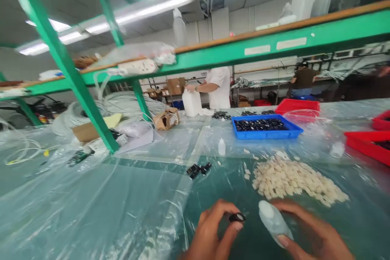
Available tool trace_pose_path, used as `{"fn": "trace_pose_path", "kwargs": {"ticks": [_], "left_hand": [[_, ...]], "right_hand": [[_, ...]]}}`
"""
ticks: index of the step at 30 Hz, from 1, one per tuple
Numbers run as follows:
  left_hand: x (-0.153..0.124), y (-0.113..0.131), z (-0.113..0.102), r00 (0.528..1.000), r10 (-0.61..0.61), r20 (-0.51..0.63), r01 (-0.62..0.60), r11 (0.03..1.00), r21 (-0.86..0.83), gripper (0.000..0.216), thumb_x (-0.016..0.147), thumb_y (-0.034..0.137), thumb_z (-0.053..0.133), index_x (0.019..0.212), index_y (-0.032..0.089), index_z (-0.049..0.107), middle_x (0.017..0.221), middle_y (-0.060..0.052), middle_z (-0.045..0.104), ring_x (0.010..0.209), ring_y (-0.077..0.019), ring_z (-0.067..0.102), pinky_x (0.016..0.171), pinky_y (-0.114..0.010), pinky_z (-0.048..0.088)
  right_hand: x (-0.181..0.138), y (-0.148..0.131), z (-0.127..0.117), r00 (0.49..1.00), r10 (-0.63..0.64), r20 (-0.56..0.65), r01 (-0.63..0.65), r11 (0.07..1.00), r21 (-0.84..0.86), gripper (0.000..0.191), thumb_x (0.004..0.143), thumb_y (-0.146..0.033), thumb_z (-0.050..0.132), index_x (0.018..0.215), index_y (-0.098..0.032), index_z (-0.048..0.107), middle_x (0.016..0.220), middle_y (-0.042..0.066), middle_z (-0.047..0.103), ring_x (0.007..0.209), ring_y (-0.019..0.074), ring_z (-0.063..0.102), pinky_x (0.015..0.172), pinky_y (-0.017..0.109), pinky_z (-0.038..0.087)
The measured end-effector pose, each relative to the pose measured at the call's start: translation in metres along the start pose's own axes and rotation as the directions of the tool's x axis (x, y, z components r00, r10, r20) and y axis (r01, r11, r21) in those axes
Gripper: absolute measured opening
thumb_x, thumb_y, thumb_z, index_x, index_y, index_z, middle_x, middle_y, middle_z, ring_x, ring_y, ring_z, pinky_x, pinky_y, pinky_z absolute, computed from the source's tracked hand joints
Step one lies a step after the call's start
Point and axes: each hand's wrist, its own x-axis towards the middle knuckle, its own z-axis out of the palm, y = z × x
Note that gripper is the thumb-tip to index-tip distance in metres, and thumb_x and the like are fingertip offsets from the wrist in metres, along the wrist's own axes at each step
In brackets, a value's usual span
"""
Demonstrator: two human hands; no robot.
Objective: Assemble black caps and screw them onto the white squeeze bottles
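My left hand pinches a small black part between thumb and forefinger at the bottom of the view. My right hand grips a small translucent squeeze bottle, its rounded end pointing toward the black part, a short gap apart. Just beyond the hands lies a heap of small cream-coloured pieces on the plastic-covered green table. A few black parts lie loose further out to the left.
A blue tray of black parts and red trays stand at the back right. A small white bottle stands mid-table. A green shelf post, cardboard and cable bundles fill the left. A person in white works behind.
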Motion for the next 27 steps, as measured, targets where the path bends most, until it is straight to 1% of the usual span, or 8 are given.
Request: {"fn": "trace_pose_path", "kwargs": {"ticks": [3,6,9,13,18,23,25,27], "left_hand": [[-0.002,-0.001,0.008,0.999,0.035,0.026,-0.032,0.996,-0.078,0.016,0.103,0.019,0.062,0.113,0.03,0.066,0.102,0.002,0.079,0.095,-0.016,0.076,0.088,-0.022,0.056],[0.0,-0.004,0.012,0.998,0.055,0.039,-0.051,0.994,-0.102,0.029,0.102,0.012,0.063,0.121,0.033,0.064,0.107,0.003,0.079,0.098,-0.0145,0.076,0.089,-0.02,0.055],[0.004,-0.004,0.012,0.993,0.107,0.049,-0.102,0.99,-0.094,0.035,0.103,0.01,0.063,0.129,0.034,0.062,0.108,0.001,0.079,0.099,-0.0165,0.075,0.088,-0.022,0.056],[0.01,-0.004,0.012,0.974,0.224,0.037,-0.22,0.972,-0.077,0.033,0.105,0.008,0.059,0.132,0.026,0.065,0.109,-0.005,0.079,0.101,-0.0189,0.075,0.087,-0.026,0.058],[0.014,-0.006,0.012,0.952,0.301,0.063,-0.297,0.953,-0.061,0.033,0.102,0.002,0.062,0.129,0.018,0.068,0.106,-0.008,0.078,0.101,-0.0196,0.073,0.089,-0.028,0.057],[0.014,-0.008,0.011,0.934,0.339,0.108,-0.337,0.941,-0.04,0.029,0.103,0.002,0.061,0.129,0.011,0.067,0.111,-0.012,0.076,0.102,-0.0211,0.07,0.087,-0.032,0.056],[0.014,-0.007,0.01,0.931,0.342,0.129,-0.343,0.939,-0.013,0.028,0.104,0.003,0.06,0.13,0.011,0.067,0.111,-0.012,0.075,0.102,-0.0212,0.07,0.086,-0.032,0.056],[0.014,-0.006,0.01,0.928,0.346,0.135,-0.351,0.936,0.01,0.027,0.104,0.005,0.06,0.13,0.012,0.067,0.111,-0.011,0.075,0.102,-0.0208,0.069,0.086,-0.032,0.057]], "right_hand": [[-0.003,-0.011,-0.002,0.999,-0.029,0.021,0.03,0.998,-0.049,0.042,0.075,-0.017,0.08,0.112,-0.036,0.076,0.101,-0.002,0.082,0.09,0.0199,0.082,0.077,0.017,0.064],[-0.01,-0.007,-0.004,0.996,-0.019,0.089,0.027,0.996,-0.085,0.046,0.079,-0.018,0.078,0.122,-0.034,0.074,0.11,0.003,0.079,0.1,0.0241,0.08,0.082,0.026,0.066],[-0.014,-0.003,-0.007,0.99,-0.06,0.129,0.078,0.988,-0.135,0.046,0.083,-0.02,0.076,0.127,-0.032,0.07,0.114,0.007,0.076,0.102,0.0245,0.078,0.082,0.027,0.066],[-0.012,-0.003,-0.01,0.972,-0.168,0.163,0.2,0.958,-0.206,0.04,0.087,-0.012,0.065,0.126,-0.022,0.069,0.113,0.01,0.072,0.105,0.0191,0.076,0.086,0.023,0.064],[-0.016,-0.004,-0.012,0.965,-0.2,0.171,0.245,0.918,-0.313,0.038,0.09,-0.012,0.063,0.126,-0.023,0.069,0.116,0.007,0.067,0.113,0.0153,0.072,0.095,0.02,0.062],[-0.028,0.0,-0.019,0.946,-0.228,0.231,0.304,0.871,-0.385,0.045,0.09,-0.009,0.065,0.133,-0.023,0.067,0.125,0.007,0.059,0.131,0.0163,0.06,0.117,0.026,0.051],[-0.031,0.0,-0.021,0.931,-0.249,0.268,0.344,0.843,-0.414,0.048,0.09,-0.01,0.067,0.136,-0.023,0.066,0.125,0.007,0.058,0.134,0.0173,0.057,0.12,0.029,0.048],[-0.033,-0.001,-0.021,0.935,-0.247,0.255,0.339,0.834,-0.436,0.049,0.089,-0.01,0.068,0.136,-0.023,0.066,0.124,0.006,0.058,0.136,0.0182,0.056,0.121,0.031,0.047]]}}
